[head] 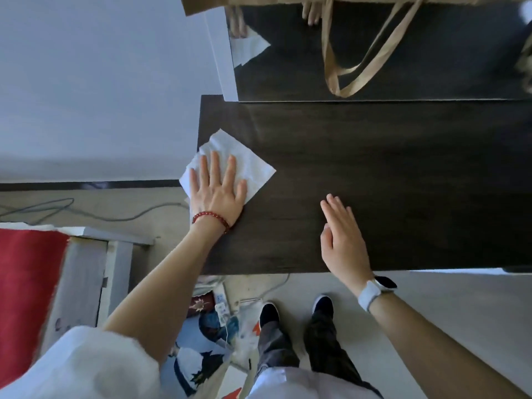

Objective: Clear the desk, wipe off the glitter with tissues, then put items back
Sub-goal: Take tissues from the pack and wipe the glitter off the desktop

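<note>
White tissue (pixel 230 165) under flat left hand (pixel 217 194)

Your white tissue (pixel 247 165) lies flat and slightly crumpled at the left end of the dark wood desk (pixel 374 168), one corner overhanging the desk's left edge.

Tissue (pixel 244 165) under the left hand (pixel 217 194): plain white
Desk (pixel 374 174) beneath both hands: dark brown, faint wood grain
Bracelet (pixel 211 218) on the left wrist: red beads
Watch strap (pixel 370 295) on the right wrist: white
Bag handles (pixel 359 73) beyond the right hand (pixel 344 240): tan
</note>
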Motion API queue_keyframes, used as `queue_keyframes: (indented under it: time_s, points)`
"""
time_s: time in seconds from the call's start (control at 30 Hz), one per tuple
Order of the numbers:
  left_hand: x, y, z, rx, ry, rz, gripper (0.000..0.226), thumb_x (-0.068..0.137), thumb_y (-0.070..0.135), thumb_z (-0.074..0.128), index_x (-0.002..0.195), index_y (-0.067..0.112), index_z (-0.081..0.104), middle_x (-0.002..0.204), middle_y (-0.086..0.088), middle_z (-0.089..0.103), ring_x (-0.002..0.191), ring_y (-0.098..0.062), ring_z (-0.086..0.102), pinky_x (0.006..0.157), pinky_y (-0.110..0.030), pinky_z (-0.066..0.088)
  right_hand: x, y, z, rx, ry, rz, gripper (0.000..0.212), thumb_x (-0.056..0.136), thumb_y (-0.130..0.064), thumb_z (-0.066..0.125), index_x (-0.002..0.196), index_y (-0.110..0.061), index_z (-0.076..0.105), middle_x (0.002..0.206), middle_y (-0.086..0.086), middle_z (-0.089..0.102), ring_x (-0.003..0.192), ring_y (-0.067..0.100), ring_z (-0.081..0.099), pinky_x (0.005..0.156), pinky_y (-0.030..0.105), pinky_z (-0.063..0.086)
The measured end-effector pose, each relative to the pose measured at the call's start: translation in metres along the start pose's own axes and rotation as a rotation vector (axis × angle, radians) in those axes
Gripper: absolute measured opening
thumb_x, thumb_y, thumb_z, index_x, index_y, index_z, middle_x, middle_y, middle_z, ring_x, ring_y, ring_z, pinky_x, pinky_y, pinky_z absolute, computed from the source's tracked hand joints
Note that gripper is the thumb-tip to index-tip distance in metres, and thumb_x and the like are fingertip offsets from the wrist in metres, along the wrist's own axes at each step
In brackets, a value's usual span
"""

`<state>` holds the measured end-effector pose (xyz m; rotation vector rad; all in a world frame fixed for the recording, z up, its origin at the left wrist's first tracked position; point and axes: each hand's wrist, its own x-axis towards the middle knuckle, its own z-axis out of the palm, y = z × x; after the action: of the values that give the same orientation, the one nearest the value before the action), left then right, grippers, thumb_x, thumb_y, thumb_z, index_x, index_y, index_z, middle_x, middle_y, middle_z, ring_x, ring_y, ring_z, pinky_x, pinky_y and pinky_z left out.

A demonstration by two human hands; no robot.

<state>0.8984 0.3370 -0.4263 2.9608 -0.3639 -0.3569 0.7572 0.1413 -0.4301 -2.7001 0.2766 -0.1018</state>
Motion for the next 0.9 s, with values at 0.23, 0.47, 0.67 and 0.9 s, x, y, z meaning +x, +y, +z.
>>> queue_keyframes:
  time_s: [0.23, 0.47, 0.67, 0.9]
  points:
    - [-0.101, 0.057, 0.034, 0.084, -0.024, 0.448, 0.052, 0.093, 0.049, 0.013, 0.141, 0.032, 0.020, 0.151, -0.006, 0.027, 0.140, -0.030, 0.015, 0.112, -0.049, 0.007, -0.035, 0.034, -0.017, 0.051, 0.235, 0.300, 0.043, 0.087, 0.003, 0.040, 0.131, 0.002, 0.041, 0.139, 0.021, 0.042, 0.133, 0.026, 0.029, 0.111, 0.044, 0.017]
    - [-0.101, 0.120, 0.044, 0.128, -0.100, 0.629, 0.051, 0.088, 0.049, 0.028, 0.137, 0.033, 0.030, 0.147, -0.004, 0.036, 0.136, -0.032, 0.031, 0.109, -0.053, 0.015, -0.066, 0.075, -0.034, -0.047, 0.179, 0.487, 0.047, 0.087, 0.003, 0.043, 0.134, 0.000, 0.037, 0.146, 0.021, 0.032, 0.138, 0.032, 0.023, 0.112, 0.046, 0.014]
    - [-0.087, 0.199, 0.059, 0.145, -0.141, 0.764, 0.056, 0.089, 0.049, 0.012, 0.142, 0.033, 0.015, 0.153, -0.002, 0.007, 0.141, -0.031, -0.001, 0.111, -0.050, -0.005, -0.092, 0.106, -0.055, -0.009, 0.179, 0.609, 0.048, 0.088, 0.000, 0.044, 0.136, -0.002, 0.034, 0.148, 0.019, 0.028, 0.139, 0.031, 0.020, 0.113, 0.044, 0.014]
    - [-0.082, 0.266, 0.064, 0.219, -0.155, 0.851, 0.053, 0.086, 0.046, 0.025, 0.135, 0.029, 0.039, 0.144, -0.005, 0.041, 0.134, -0.033, 0.035, 0.107, -0.048, 0.005, -0.115, 0.147, -0.080, 0.069, 0.259, 0.657, 0.048, 0.089, -0.021, 0.028, 0.130, -0.001, 0.044, 0.140, 0.022, 0.041, 0.132, 0.030, 0.027, 0.106, 0.049, 0.026]
